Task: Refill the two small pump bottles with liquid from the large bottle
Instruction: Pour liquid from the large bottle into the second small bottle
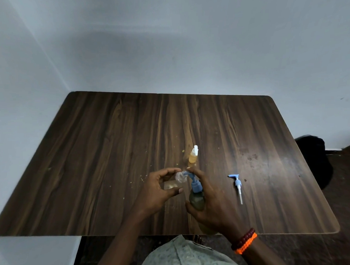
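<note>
My left hand (pixel 158 191) holds a small clear bottle (pixel 175 181) with no pump on it, tilted so that its open neck points right. My right hand (pixel 209 201) grips the large bottle (pixel 197 199) of greenish liquid, which has a blue pump head (pixel 195 184). The forefinger rests on top of the pump, and the spout reaches the small bottle's mouth. A second small bottle (pixel 193 157), filled with orange liquid and fitted with a white pump, stands upright just beyond my hands. A loose blue-and-white pump (pixel 238 186) lies flat to the right.
The dark wooden table (pixel 110 145) stands in a corner of white walls. Small crumbs and wet marks dot its middle. A dark round object (pixel 313 160) sits on the floor past the right edge. My lap shows below the near edge.
</note>
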Available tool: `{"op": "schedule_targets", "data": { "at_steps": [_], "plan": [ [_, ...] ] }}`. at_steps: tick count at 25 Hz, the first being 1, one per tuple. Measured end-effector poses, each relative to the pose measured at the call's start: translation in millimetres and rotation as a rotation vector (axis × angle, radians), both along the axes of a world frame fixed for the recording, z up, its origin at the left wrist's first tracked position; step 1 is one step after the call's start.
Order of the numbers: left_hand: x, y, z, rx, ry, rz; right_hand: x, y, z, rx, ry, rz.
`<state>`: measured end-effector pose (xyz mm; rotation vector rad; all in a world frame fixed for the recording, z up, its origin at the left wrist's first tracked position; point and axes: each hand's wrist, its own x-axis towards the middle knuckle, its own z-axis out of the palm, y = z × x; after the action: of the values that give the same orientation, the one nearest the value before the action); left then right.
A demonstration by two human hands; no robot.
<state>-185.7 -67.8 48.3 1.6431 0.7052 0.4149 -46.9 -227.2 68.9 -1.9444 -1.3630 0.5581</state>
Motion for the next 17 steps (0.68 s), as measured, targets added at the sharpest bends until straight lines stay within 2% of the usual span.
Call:
{"op": "schedule_targets", "data": {
  "at_steps": [8,17],
  "plan": [
    [0.2,-5.7,-2.3,-0.007,0.001,-0.007,0.2,-1.0,-7.4,0.037,0.037,-0.018],
    [-1.3,-7.1,-3.7,-0.026,0.018,-0.012,0.0,-4.4,-9.5,-0.032,-0.036,-0.009]
  ]
}}
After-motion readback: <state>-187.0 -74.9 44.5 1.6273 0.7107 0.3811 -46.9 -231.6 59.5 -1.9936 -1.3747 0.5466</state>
